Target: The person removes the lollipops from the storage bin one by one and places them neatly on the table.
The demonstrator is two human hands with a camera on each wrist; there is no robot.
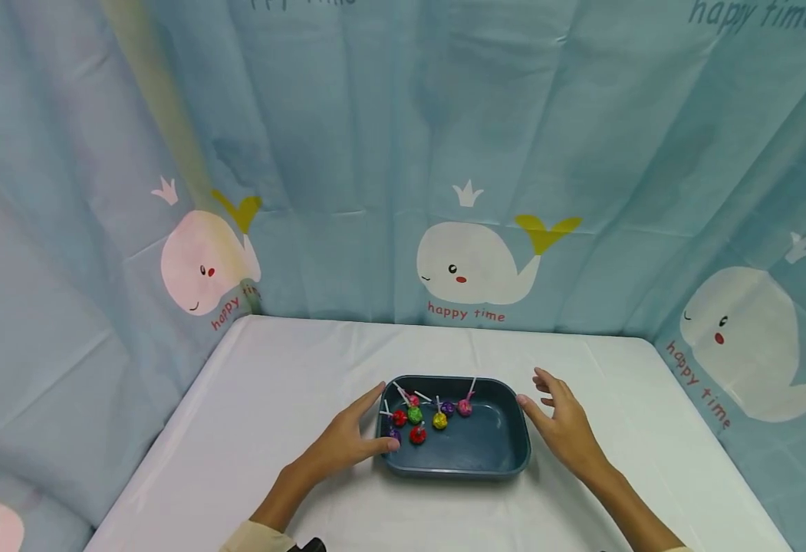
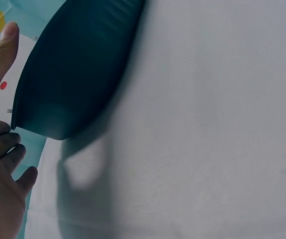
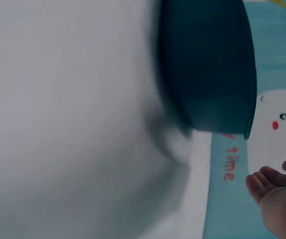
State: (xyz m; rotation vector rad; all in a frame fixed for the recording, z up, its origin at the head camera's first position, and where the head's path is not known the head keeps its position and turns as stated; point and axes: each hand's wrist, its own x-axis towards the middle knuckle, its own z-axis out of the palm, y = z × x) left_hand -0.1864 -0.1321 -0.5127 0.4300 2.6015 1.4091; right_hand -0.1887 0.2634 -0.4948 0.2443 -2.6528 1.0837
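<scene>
The dark tray (image 1: 475,452) lies between the hands, in from the desk (image 1: 292,360)'s far edge, its long axis running left to right. The left hand (image 1: 344,439), fingers spread, is nearer, at the end with most of the lollipops (image 1: 414,415); the right hand (image 1: 564,429), loosely unfurled, is just beside the other end. Whether either thumb touches the rim is unclear; the desk's near edge is cut off.

High, forward-down head view — low, close wrist views — tray (image 1: 487,438) in all.
</scene>
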